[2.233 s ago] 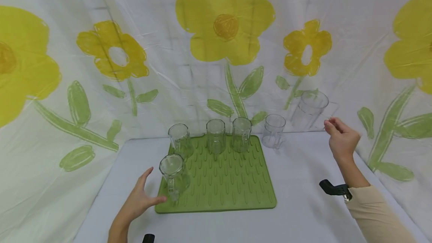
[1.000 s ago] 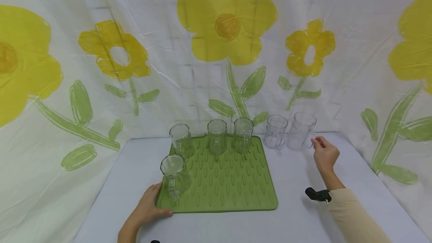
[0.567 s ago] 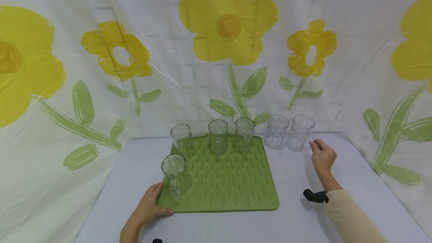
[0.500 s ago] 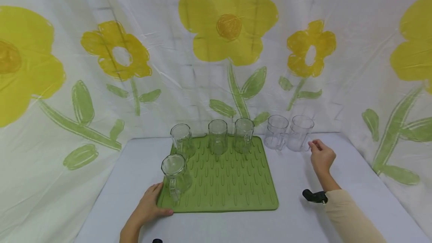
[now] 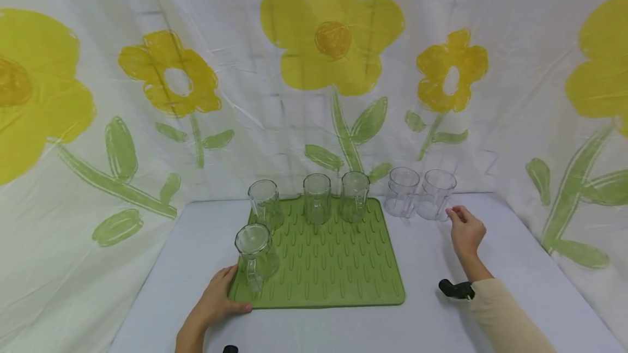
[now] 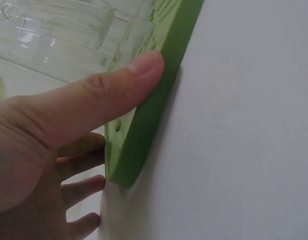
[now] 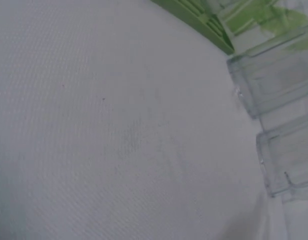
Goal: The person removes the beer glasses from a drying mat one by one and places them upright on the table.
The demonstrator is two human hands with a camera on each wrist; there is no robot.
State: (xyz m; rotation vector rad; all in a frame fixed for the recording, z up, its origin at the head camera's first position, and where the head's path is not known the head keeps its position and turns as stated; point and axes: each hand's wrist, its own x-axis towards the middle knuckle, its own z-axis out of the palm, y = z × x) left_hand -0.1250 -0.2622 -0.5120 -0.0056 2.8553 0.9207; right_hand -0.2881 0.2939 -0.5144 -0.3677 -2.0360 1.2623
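My right hand [image 5: 467, 231] has thumb and fingertips pinching the handle of the rightmost clear mug [image 5: 435, 194]. That mug [image 7: 289, 152] stands upright on the white tabletop, close beside another clear mug [image 5: 402, 192]. My left hand [image 5: 213, 299] rests at the near left corner of a green ribbed drying mat [image 5: 343, 271]. Its thumb lies along the mat's front edge, while its straight fingers touch the left side, as the left wrist view shows. A glass mug [image 5: 256, 252] stands on the mat near this hand, handle toward me.
Along the mat's back edge stand three more glass mugs: one at left [image 5: 264, 203], one at middle [image 5: 316, 198] and one at right [image 5: 354, 196]. A white curtain [image 5: 235, 70] with yellow flowers hangs right behind the table [image 5: 314, 331].
The right hand has brought the raised, tilted mug down and left onto the table beside the other clear mug. The left hand has moved in against the mat's corner.
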